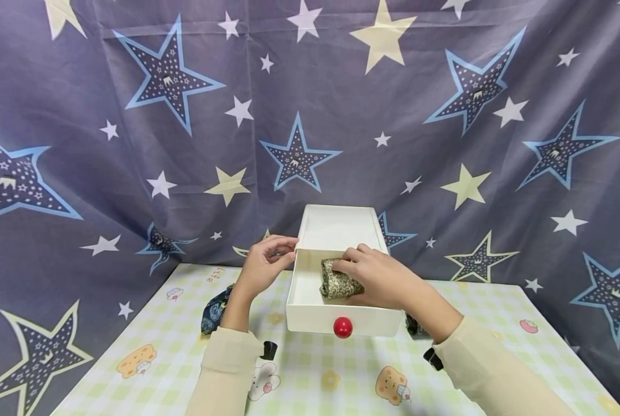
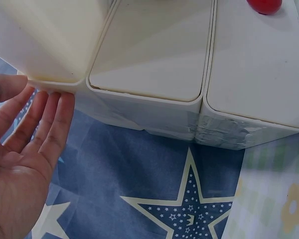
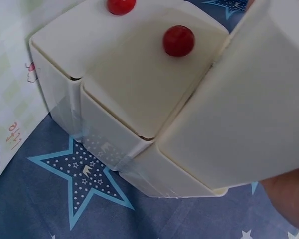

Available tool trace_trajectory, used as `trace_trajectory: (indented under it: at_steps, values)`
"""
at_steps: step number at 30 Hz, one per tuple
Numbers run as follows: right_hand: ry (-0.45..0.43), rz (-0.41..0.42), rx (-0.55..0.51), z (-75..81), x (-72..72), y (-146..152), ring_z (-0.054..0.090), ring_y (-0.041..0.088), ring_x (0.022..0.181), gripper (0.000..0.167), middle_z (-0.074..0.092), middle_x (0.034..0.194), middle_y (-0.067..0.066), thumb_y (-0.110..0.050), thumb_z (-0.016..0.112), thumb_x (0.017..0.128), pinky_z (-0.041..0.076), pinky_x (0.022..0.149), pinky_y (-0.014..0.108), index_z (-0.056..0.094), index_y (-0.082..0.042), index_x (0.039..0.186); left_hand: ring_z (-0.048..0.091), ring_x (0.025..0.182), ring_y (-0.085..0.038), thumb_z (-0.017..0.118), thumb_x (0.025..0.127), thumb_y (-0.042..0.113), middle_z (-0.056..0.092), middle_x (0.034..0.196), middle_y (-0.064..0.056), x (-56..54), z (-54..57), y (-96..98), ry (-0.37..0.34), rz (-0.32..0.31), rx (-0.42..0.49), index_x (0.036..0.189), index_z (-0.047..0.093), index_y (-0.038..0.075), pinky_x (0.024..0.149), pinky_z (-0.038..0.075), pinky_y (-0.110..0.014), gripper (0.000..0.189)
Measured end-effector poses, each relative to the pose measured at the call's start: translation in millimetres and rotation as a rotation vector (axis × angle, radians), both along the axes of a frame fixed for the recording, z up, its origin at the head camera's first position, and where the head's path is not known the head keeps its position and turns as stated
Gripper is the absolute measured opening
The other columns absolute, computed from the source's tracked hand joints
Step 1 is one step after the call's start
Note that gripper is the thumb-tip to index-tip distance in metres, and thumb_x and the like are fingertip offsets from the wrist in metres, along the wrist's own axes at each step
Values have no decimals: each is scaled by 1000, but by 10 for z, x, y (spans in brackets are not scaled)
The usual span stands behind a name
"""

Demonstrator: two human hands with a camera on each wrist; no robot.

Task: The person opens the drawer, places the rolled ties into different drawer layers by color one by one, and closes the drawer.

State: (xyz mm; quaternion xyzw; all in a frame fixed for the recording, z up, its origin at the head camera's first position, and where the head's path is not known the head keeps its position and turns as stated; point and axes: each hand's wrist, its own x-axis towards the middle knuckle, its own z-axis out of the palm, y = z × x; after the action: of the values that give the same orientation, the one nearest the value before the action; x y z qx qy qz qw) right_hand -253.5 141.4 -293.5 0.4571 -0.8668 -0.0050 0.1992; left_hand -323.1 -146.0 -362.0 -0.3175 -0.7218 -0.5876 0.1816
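A white drawer unit stands on the table with its top drawer pulled out, a red knob on its front. Inside lies a rolled cloth with an olive and cream pattern. My right hand reaches into the drawer and grips this roll at its right side; the drawer hides part of the fingers. At the unit's left side, where the drawer comes out, is my left hand. The left wrist view has that hand with fairly straight fingers, fingertips touching the unit's edge.
Two lower drawer fronts with red knobs are closed. A navy patterned cloth lies behind my left wrist, and a dark item shows beside my right forearm. The table has a green checked cover; a starry curtain hangs behind.
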Motion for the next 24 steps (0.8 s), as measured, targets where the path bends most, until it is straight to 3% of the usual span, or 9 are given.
trace_trajectory:
  at_steps: [8,13,24]
  values:
    - [-1,29,-54,116,41,32,60,20,100,50,68,114,-1,-49,79,88,53,88,38,73,-14,122,67,101,-26,73,96,8,65,120,-16,1,-3,6,-1,-8,3,125,72,1,84,60,-28,30]
    - [34,47,-83,175,101,47,59,20,96,41,67,109,-1,-42,80,90,52,85,37,74,-14,119,67,101,-28,73,96,9,65,120,-16,15,-4,4,4,-9,-3,125,71,1,84,60,-28,30]
    - [130,100,-135,263,271,63,56,18,92,42,64,107,0,-30,79,92,49,80,35,70,-11,127,67,102,-28,74,96,10,66,120,-15,14,-2,-5,5,1,-12,124,72,2,86,60,-34,30]
